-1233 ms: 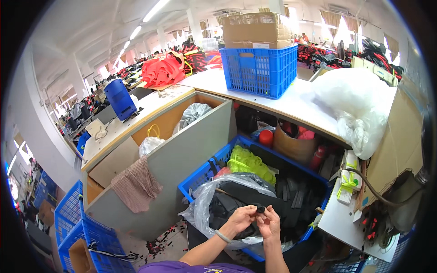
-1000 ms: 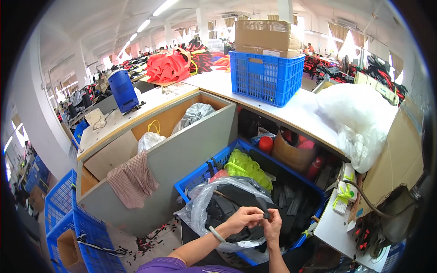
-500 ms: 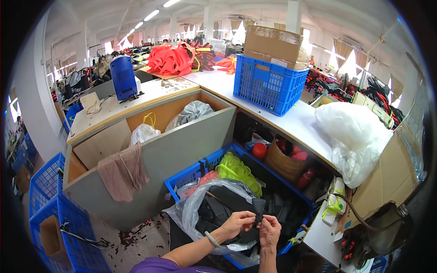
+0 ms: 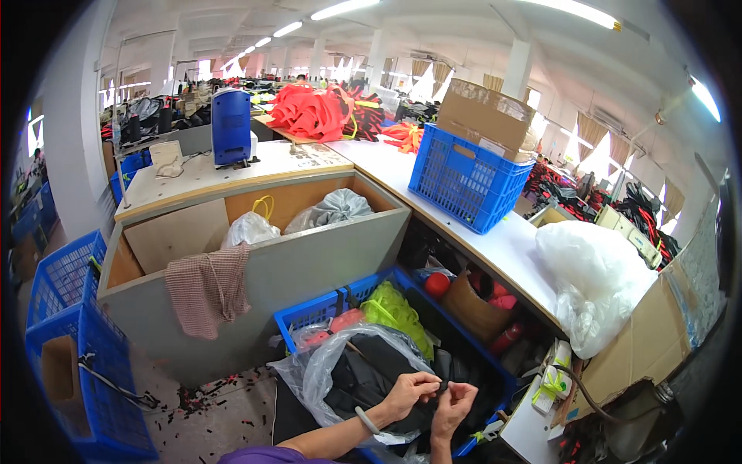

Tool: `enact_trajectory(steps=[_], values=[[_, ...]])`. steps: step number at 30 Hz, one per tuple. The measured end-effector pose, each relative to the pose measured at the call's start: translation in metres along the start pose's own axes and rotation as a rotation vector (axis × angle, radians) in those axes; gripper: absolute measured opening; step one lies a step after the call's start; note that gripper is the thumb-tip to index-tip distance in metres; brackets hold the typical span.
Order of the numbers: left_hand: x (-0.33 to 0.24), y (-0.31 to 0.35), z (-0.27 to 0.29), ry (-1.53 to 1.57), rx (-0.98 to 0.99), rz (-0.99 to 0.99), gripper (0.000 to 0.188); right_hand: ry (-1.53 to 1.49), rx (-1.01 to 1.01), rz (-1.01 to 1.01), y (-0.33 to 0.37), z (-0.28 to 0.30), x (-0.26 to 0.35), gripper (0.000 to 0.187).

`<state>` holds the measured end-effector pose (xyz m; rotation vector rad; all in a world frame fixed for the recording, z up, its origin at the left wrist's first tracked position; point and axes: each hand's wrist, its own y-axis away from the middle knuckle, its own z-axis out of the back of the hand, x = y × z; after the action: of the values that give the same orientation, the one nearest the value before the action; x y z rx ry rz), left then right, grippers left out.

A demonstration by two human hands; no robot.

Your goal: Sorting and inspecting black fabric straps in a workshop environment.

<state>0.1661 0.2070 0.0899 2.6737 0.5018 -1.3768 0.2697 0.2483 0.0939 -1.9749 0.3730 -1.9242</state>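
We hold a small black piece [image 4: 442, 384] between both hands at about 6 o'clock in the view, just above the black goods inside a clear plastic bag [image 4: 340, 363]. Our left hand [image 4: 408, 389] pinches the piece's left end with thumb and fingers curled; our right hand [image 4: 456, 402] pinches its right end, fingertips pressed close. What the piece is we cannot tell; it is too small. The bag sits in a blue crate [image 4: 309, 313] on the floor, with a yellow-green bundle [image 4: 394, 313] at 12 o'clock from our hands. We judge the work to be mid-course: one piece is in hand, and many dark pieces lie in the bag, seemingly untouched.
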Motion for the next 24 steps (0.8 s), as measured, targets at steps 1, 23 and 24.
enact_trajectory(steps=[1,23,24], values=[[0.001,-0.003,0.006,0.163,0.049,0.132,0.011,-0.158,-0.004,-0.122,-0.007,-0.002,0.007,0.02],[-0.029,-0.006,-0.003,0.085,-0.123,0.15,0.019,-0.713,0.108,-0.54,-0.015,-0.02,0.021,0.028],[-0.029,-0.007,-0.004,0.083,-0.103,0.137,0.019,-0.753,0.056,-0.551,-0.015,-0.021,0.021,0.026]])
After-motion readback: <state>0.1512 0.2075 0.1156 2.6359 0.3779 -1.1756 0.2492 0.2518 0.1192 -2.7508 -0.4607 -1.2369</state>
